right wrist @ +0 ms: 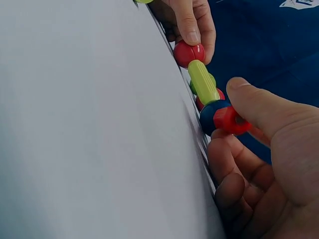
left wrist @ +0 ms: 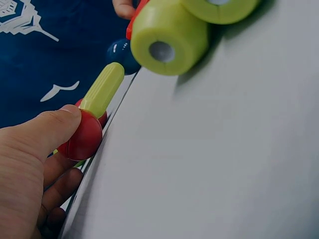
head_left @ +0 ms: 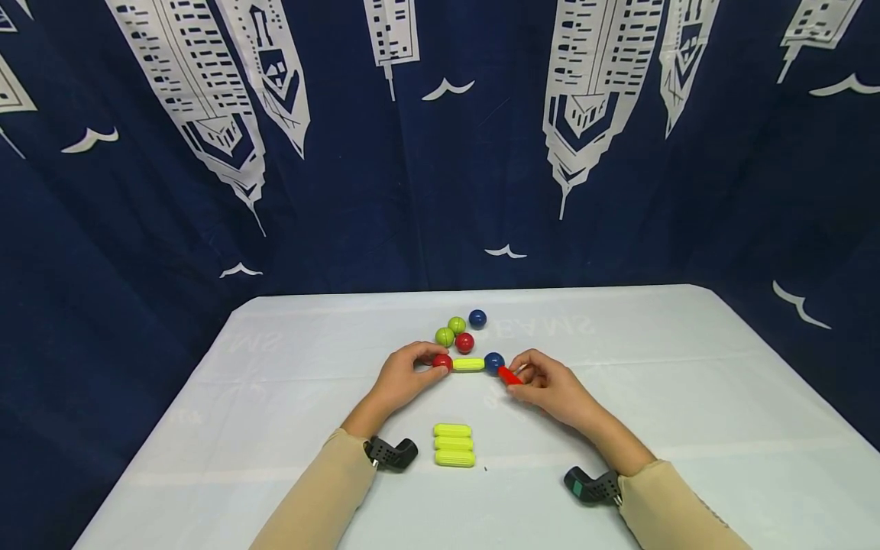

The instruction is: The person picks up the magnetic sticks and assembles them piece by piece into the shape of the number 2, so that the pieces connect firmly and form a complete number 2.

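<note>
Between thumb and fingers my left hand (head_left: pixel 402 376) pinches a red ball (left wrist: pixel 85 139). A ribbed yellow-green rod (head_left: pixel 469 365) joins this ball to a dark blue ball (head_left: pixel 493 363) on its right. From the blue ball a short red rod (head_left: pixel 509 376) slants toward my right hand (head_left: pixel 555 388), lying between its thumb and curled fingers. Seen from the right wrist, the red rod's hollow end (right wrist: pixel 241 123) faces the camera, against the blue ball (right wrist: pixel 212 117). The exact finger contact there is partly hidden.
Behind the joined pieces lie two green balls (head_left: pixel 444 337), another red ball (head_left: pixel 464 342) and another blue ball (head_left: pixel 477 318). Three yellow-green rods (head_left: pixel 454 443) lie stacked side by side nearer the front. The white table (head_left: pixel 275 428) ends at a dark blue curtain (head_left: pixel 412 191).
</note>
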The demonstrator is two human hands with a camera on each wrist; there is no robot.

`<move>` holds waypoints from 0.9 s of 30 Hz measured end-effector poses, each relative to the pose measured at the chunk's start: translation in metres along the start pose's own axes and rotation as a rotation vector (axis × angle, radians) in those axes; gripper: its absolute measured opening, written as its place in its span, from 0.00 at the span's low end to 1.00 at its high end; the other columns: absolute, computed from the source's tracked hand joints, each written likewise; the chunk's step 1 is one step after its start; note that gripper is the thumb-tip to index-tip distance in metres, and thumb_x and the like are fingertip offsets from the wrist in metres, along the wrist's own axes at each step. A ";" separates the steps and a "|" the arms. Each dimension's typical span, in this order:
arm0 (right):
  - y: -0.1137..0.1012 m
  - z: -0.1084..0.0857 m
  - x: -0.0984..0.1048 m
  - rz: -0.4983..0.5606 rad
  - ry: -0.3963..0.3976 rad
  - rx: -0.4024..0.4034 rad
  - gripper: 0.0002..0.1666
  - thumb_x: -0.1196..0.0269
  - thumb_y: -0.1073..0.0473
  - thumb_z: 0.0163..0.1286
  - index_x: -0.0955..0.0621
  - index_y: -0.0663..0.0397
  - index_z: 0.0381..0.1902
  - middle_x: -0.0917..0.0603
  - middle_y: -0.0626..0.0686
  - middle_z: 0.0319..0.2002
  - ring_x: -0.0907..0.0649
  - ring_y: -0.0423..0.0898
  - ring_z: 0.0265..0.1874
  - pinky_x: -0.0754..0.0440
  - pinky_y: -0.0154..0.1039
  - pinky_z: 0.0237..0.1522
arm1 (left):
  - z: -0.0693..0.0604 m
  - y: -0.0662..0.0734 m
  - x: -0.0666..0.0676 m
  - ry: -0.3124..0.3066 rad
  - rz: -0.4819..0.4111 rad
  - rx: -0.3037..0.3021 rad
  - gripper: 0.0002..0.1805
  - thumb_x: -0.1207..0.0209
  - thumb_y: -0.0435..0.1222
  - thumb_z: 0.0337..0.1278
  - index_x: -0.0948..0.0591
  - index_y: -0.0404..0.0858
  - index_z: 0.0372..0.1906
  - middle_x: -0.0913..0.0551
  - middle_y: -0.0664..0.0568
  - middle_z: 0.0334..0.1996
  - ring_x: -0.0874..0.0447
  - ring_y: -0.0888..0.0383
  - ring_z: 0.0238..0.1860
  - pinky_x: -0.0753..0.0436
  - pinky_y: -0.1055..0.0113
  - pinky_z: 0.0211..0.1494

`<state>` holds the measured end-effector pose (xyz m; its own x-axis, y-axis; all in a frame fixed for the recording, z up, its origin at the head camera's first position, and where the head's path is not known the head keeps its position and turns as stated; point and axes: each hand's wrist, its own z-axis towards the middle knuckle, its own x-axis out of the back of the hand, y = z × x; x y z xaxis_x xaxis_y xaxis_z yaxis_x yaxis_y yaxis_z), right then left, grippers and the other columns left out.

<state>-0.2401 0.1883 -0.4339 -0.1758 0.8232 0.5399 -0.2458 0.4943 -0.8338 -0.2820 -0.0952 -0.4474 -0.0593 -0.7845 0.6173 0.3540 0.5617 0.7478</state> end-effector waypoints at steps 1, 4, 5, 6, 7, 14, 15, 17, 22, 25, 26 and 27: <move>0.000 0.000 0.000 -0.011 -0.006 0.022 0.19 0.28 0.59 0.62 0.21 0.52 0.49 0.17 0.54 0.36 0.25 0.41 0.22 0.27 0.31 0.24 | 0.000 0.000 0.000 0.001 -0.001 -0.001 0.16 0.30 0.39 0.56 0.14 0.48 0.50 0.13 0.55 0.43 0.19 0.58 0.46 0.22 0.59 0.57; -0.002 -0.001 -0.001 -0.041 -0.031 0.074 0.20 0.28 0.60 0.61 0.19 0.47 0.51 0.16 0.52 0.37 0.24 0.41 0.26 0.25 0.31 0.30 | 0.000 0.001 0.000 0.001 -0.005 -0.002 0.16 0.30 0.39 0.56 0.14 0.48 0.50 0.13 0.55 0.43 0.19 0.57 0.46 0.22 0.58 0.58; -0.002 -0.002 -0.002 -0.048 -0.041 0.084 0.20 0.28 0.60 0.61 0.18 0.46 0.52 0.16 0.52 0.37 0.23 0.42 0.27 0.25 0.31 0.31 | 0.000 0.001 0.000 0.002 -0.006 -0.003 0.16 0.30 0.39 0.56 0.14 0.48 0.50 0.13 0.55 0.44 0.18 0.57 0.46 0.21 0.58 0.58; -0.002 -0.002 -0.002 -0.056 -0.049 0.095 0.21 0.28 0.60 0.62 0.18 0.46 0.52 0.15 0.52 0.38 0.23 0.42 0.28 0.25 0.31 0.32 | 0.000 0.001 0.000 0.002 -0.004 -0.003 0.16 0.30 0.39 0.56 0.14 0.48 0.50 0.13 0.55 0.44 0.18 0.57 0.47 0.21 0.58 0.58; -0.003 -0.002 -0.003 -0.061 -0.057 0.103 0.21 0.28 0.60 0.62 0.18 0.45 0.53 0.15 0.51 0.38 0.22 0.42 0.28 0.24 0.32 0.33 | 0.000 0.001 0.000 0.003 -0.005 -0.003 0.16 0.30 0.39 0.56 0.14 0.48 0.50 0.13 0.55 0.44 0.18 0.57 0.47 0.22 0.58 0.58; -0.003 -0.004 -0.004 -0.084 -0.076 0.152 0.21 0.30 0.62 0.63 0.17 0.47 0.54 0.14 0.50 0.40 0.22 0.41 0.32 0.23 0.32 0.36 | 0.000 0.001 0.000 0.001 -0.001 0.000 0.16 0.30 0.39 0.56 0.14 0.48 0.50 0.13 0.55 0.43 0.19 0.57 0.46 0.21 0.58 0.58; -0.003 -0.004 -0.005 -0.089 -0.076 0.154 0.21 0.30 0.62 0.63 0.17 0.47 0.54 0.14 0.49 0.40 0.22 0.41 0.32 0.23 0.32 0.36 | 0.000 0.002 0.000 0.000 0.000 0.001 0.16 0.30 0.39 0.56 0.14 0.48 0.50 0.13 0.55 0.43 0.19 0.57 0.46 0.21 0.58 0.58; -0.004 -0.004 -0.006 -0.102 -0.070 0.153 0.21 0.30 0.62 0.63 0.17 0.46 0.54 0.14 0.49 0.40 0.21 0.41 0.32 0.23 0.32 0.37 | 0.000 0.002 0.001 -0.001 -0.002 0.003 0.16 0.30 0.39 0.56 0.14 0.48 0.50 0.13 0.55 0.43 0.19 0.57 0.46 0.21 0.58 0.58; -0.004 -0.004 -0.010 -0.127 -0.049 0.153 0.20 0.30 0.62 0.63 0.16 0.44 0.54 0.14 0.47 0.40 0.22 0.41 0.33 0.23 0.32 0.37 | -0.001 0.004 0.001 -0.002 -0.008 0.021 0.15 0.30 0.39 0.57 0.15 0.48 0.50 0.14 0.54 0.44 0.20 0.57 0.47 0.22 0.58 0.58; -0.004 -0.005 -0.012 -0.131 -0.040 0.154 0.21 0.30 0.61 0.63 0.16 0.43 0.54 0.14 0.47 0.40 0.22 0.41 0.33 0.23 0.32 0.37 | -0.002 0.005 0.001 -0.005 -0.002 0.030 0.14 0.31 0.38 0.57 0.16 0.48 0.50 0.14 0.54 0.45 0.20 0.56 0.47 0.22 0.58 0.59; -0.003 -0.005 -0.012 -0.132 -0.038 0.153 0.21 0.30 0.61 0.63 0.16 0.43 0.54 0.14 0.47 0.39 0.22 0.41 0.33 0.23 0.32 0.37 | -0.002 0.005 0.001 -0.006 -0.001 0.031 0.14 0.31 0.38 0.58 0.16 0.48 0.49 0.14 0.54 0.45 0.20 0.56 0.47 0.22 0.58 0.59; -0.003 -0.005 -0.012 -0.133 -0.036 0.153 0.21 0.30 0.61 0.63 0.16 0.42 0.54 0.14 0.46 0.39 0.22 0.41 0.32 0.23 0.32 0.37 | -0.002 0.005 0.001 -0.005 -0.002 0.030 0.14 0.32 0.38 0.58 0.16 0.48 0.49 0.14 0.54 0.45 0.20 0.56 0.47 0.22 0.58 0.59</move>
<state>-0.2325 0.1780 -0.4388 -0.1657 0.7418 0.6499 -0.4103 0.5474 -0.7294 -0.2782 -0.0938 -0.4436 -0.0643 -0.7842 0.6172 0.3254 0.5682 0.7558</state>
